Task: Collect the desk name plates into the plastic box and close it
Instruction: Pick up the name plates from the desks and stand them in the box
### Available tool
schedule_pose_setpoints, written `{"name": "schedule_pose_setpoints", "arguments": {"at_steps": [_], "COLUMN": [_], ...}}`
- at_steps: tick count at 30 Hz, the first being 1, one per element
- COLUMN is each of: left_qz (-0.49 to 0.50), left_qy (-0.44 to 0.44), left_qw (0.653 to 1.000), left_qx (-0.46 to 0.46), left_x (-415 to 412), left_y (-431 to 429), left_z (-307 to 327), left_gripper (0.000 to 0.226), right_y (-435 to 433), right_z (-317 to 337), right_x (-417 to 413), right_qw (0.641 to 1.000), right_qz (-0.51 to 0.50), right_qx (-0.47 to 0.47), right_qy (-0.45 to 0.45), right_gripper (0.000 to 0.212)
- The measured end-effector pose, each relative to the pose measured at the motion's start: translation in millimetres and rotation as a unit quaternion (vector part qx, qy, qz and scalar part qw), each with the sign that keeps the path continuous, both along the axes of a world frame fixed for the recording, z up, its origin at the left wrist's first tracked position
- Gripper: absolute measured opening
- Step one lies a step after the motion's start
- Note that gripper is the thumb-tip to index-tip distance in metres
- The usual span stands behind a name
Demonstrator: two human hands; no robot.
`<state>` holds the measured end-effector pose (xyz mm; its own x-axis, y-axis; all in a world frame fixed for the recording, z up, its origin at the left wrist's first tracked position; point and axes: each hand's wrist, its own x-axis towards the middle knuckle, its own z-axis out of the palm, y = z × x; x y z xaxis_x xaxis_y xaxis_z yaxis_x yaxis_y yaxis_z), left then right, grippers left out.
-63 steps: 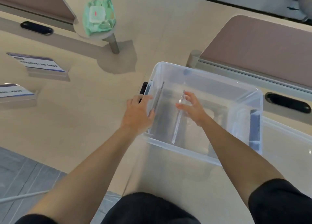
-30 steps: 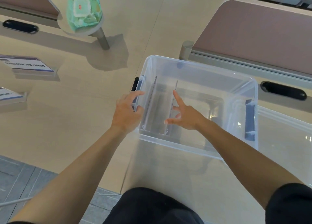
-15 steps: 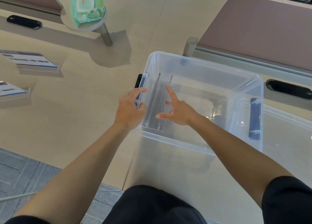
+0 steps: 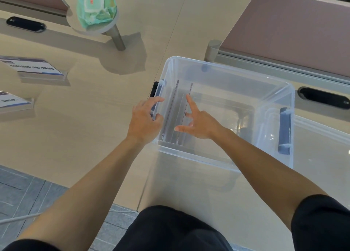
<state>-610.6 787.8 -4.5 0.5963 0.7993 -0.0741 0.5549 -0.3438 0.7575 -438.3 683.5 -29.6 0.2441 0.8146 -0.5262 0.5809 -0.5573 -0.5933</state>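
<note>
left hand (image 4: 144,121) curls over the left rim of the plastic box (image 4: 223,157), centre frame on the bench (image 4: 79,129). right hand (image 4: 198,124) inside, fingers spread, touching two upright name plates (image 4: 175,110). two more plates (image 4: 32,66) lie far left.

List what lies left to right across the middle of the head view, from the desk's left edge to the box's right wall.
Near name plate → left hand gripping the box's left latch → two clear plates standing inside the plastic box → right hand, fingers spread → grey right latch.
</note>
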Motion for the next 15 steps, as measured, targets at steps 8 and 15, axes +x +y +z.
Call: {"name": "schedule_pose_setpoints", "arguments": {"at_steps": [8, 15], "left_qz": [-0.002, -0.016], "left_qy": [0.005, 0.044], "left_qw": [1.0, 0.999], "left_qx": [-0.009, 0.011], "left_x": [0.1, 0.9], "left_y": [-0.6, -2.0], "left_z": [1.6, 4.6], "left_gripper": [0.056, 0.05], "right_y": [-1.1, -4.7], "right_z": [-4.5, 4.5], "right_x": [2.7, 5.5], "right_qw": [1.0, 1.0], "right_qz": [0.004, 0.005], "right_qx": [0.01, -0.006], "right_qy": [0.004, -0.004], "right_gripper": [0.12, 0.116]}}
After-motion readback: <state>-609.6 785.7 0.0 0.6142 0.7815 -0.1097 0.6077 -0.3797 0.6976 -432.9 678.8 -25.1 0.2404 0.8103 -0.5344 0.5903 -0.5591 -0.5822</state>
